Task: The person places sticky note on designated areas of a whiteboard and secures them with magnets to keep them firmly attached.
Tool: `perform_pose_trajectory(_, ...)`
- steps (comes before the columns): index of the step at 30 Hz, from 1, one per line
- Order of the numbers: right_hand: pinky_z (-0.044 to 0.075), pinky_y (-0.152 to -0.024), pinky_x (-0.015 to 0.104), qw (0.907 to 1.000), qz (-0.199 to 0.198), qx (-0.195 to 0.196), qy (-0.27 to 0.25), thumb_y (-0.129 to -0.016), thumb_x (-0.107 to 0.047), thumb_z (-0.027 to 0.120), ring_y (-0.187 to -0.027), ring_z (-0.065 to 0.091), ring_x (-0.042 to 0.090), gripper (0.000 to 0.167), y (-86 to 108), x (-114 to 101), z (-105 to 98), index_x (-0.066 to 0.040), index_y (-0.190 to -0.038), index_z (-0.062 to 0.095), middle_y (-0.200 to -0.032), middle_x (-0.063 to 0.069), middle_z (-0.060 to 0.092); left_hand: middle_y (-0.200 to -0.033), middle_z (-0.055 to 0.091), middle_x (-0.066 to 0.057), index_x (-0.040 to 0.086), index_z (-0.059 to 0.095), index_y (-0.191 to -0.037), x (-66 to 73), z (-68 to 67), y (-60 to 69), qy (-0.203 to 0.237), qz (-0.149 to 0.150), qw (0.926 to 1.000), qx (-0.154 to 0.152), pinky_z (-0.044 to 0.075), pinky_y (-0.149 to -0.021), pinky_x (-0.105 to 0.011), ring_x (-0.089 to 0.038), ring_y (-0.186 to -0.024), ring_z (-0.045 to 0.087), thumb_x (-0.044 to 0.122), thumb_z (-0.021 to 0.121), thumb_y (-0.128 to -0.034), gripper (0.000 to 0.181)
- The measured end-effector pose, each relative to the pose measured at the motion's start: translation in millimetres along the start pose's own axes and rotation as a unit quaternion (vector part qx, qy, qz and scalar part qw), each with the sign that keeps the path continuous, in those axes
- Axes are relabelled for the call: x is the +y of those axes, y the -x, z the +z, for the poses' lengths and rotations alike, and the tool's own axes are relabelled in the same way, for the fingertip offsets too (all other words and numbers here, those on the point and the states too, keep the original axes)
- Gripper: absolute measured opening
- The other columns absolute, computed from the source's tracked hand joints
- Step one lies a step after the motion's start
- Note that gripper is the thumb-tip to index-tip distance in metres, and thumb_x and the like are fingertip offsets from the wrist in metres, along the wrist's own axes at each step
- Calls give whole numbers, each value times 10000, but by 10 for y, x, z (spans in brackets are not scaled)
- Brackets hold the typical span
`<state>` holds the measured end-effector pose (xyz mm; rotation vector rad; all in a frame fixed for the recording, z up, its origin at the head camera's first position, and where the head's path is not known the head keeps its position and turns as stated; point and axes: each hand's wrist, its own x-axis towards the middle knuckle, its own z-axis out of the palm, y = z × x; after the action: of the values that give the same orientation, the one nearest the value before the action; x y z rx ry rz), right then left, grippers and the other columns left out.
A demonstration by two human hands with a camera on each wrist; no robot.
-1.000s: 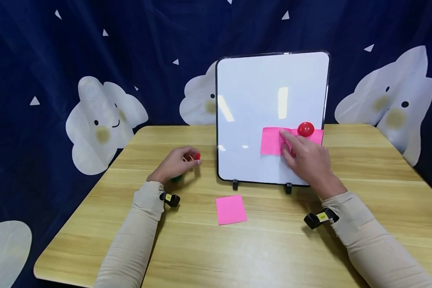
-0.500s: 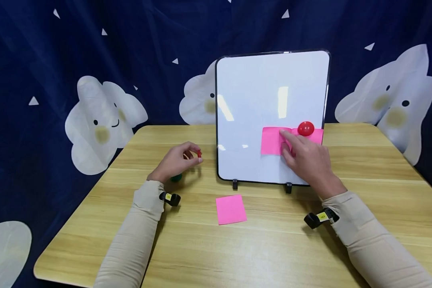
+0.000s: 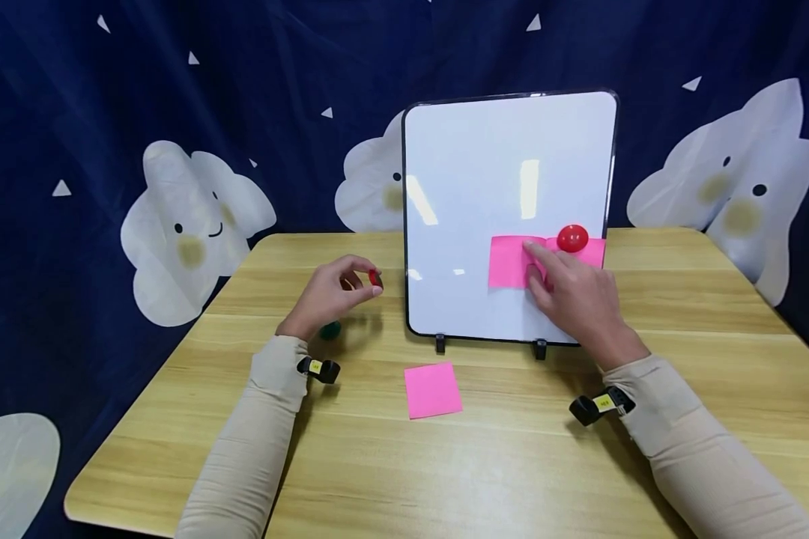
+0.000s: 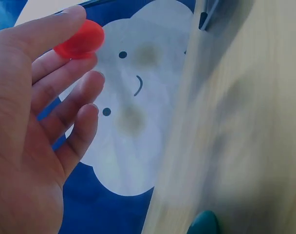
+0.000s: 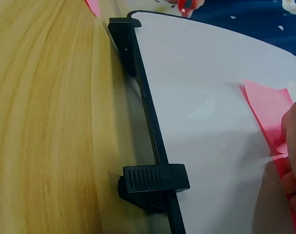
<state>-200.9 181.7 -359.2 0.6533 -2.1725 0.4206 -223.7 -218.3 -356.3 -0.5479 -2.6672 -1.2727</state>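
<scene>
Between thumb and fingers my left hand [image 3: 330, 296] pinches a round red magnet [image 4: 82, 40], held above the table left of the whiteboard. On the board [image 3: 472, 187], the index finger of my right hand [image 3: 576, 303] presses a pink sticky note [image 3: 505, 262] near its top edge. Beside it is a second pink note [image 3: 595, 253], under a round red magnet [image 3: 572, 238]; my right hand hides part of both notes. Another pink sticky note [image 3: 433, 391] lies flat on the table in front of the board.
A round green magnet [image 3: 330, 330] lies on the table below my left hand. Black clip feet [image 3: 541, 349] hold the whiteboard upright on the wooden table [image 3: 512, 471]. Behind hangs a dark blue curtain [image 3: 297, 67] with clouds.
My left hand has risen slightly with the red magnet and turned it, so its dark underside faces right. My right hand keeps its place on the note.
</scene>
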Motion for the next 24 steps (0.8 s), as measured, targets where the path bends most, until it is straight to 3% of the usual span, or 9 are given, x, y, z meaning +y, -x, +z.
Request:
perform_pose_trajectory(13, 307, -424, 305, 9998, 23, -166, 50, -861, -115, 724, -475, 403, 172, 461, -2, -5, -2, -79, -1314, 645, -623, 47, 500, -1035, 683, 94, 273, 690, -1122, 80, 14, -7, 126, 289, 9994, 151, 519, -714, -392, -173, -849, 607, 472, 759, -876, 324)
perform_pose_trajectory(24, 312, -422, 308, 9995, 98, -296, 73, -880, -144, 704, -476, 396, 162, 459, -5, 6, -10, -95, -1331, 632, -624, 27, 492, -1068, 696, 24, 178, 688, -1186, 157, 46, -33, 315, 363, 9987, 143, 506, -737, -363, -202, -862, 603, 356, 742, -922, 323)
